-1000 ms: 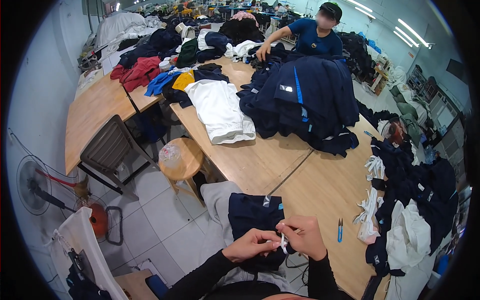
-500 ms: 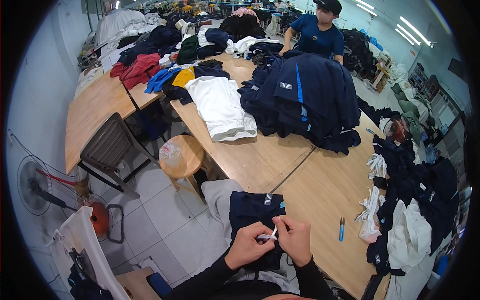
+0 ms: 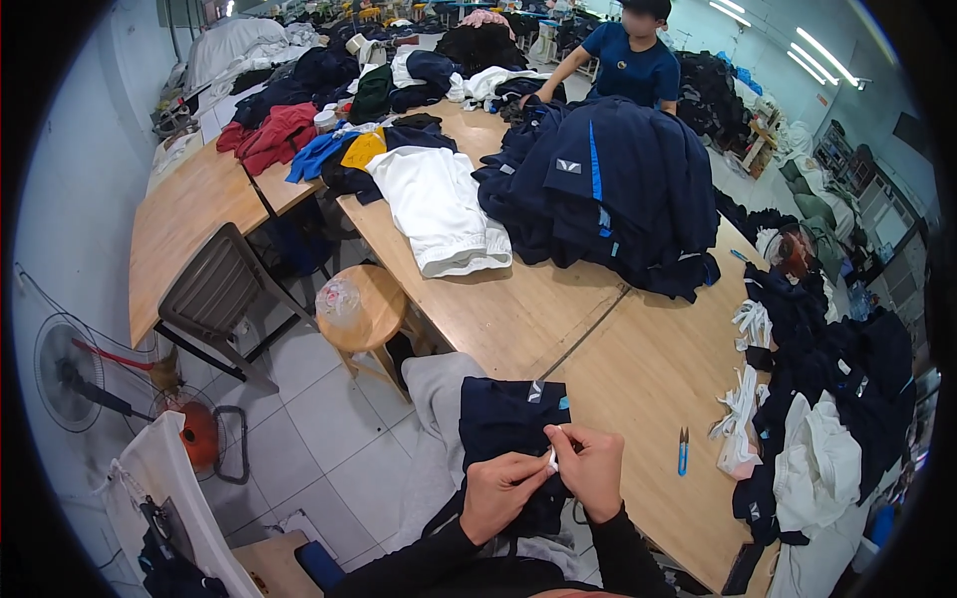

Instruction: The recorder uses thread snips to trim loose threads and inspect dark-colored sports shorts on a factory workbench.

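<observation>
Both hands come together above my lap, pinching a short white cord (image 3: 553,459). My left hand (image 3: 498,496) is closed on its lower end, thumb against the fingers. My right hand (image 3: 591,470) grips the upper part between thumb and fingertips. Most of the cord is hidden by the fingers, so I cannot tell whether it is knotted. Under the hands a navy garment (image 3: 486,414) with a small white emblem and a light-blue tab lies over my lap at the table edge. Blue-handled thread snips (image 3: 683,454) rest on the table to the right.
A big navy garment pile (image 3: 638,189) and folded white trousers (image 3: 439,214) cover the far part of the table (image 3: 618,369). White cords (image 3: 740,404) lie at the right, beside more clothes. A co-worker (image 3: 638,65) stands behind the pile. A wooden stool (image 3: 374,309) is at left.
My left fingers have closed up around the cord, and less of it shows. The co-worker's arm has reached out further to the left over the clothes.
</observation>
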### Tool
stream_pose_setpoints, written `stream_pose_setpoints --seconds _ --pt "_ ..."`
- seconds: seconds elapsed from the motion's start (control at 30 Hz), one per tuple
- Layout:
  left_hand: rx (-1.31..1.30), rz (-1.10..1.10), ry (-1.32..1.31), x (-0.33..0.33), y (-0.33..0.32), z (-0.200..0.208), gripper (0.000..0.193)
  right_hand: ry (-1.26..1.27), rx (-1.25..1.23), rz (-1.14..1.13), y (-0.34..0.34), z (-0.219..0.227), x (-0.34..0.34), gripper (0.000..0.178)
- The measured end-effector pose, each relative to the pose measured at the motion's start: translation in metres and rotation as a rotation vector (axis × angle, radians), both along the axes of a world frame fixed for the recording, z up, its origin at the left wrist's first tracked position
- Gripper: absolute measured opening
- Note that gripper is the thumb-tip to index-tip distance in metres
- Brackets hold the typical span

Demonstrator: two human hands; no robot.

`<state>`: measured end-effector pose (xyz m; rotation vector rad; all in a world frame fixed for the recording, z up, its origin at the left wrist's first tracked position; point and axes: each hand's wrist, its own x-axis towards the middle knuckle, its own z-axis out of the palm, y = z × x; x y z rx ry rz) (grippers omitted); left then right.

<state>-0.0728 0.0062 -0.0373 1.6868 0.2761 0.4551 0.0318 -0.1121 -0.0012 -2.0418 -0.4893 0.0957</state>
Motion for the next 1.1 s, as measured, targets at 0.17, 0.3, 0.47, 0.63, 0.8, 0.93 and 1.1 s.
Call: stream_pose_setpoints --seconds 0.17,0.3,0.47,0.63,0.8,0.93,1.1 --pt "0.079 0.008 0.018 -0.004 -0.007 -0.005 0.016 0.098 -0.006 0.001 -0.004 -0.013 0.002 0.02" --pt "0.183 0.047 -0.078 -0.002 -0.007 -0.009 0.016 0.154 -0.029 0.002 -0.006 -0.024 0.005 0.022" --pt "0.273 0.019 -0.112 -0.002 -0.002 -0.017 0.018 0.2 -0.03 -0.014 -0.008 -0.034 0.007 0.021" --pt "0.411 0.027 -0.132 -0.001 -0.001 -0.016 0.014 0.244 0.021 0.008 -0.007 -0.042 0.008 0.021" --pt "0.426 0.027 -0.067 -0.002 0.0 -0.011 0.015 0.371 0.133 0.03 -0.015 -0.054 0.007 0.014" --pt "0.314 0.08 -0.036 -0.001 0.007 -0.015 0.015 0.395 0.233 0.219 -0.015 -0.028 -0.004 0.031" --pt "-0.039 0.084 0.112 -0.002 0.026 -0.023 0.011 0.025 0.167 0.421 -0.009 -0.004 -0.013 0.033"
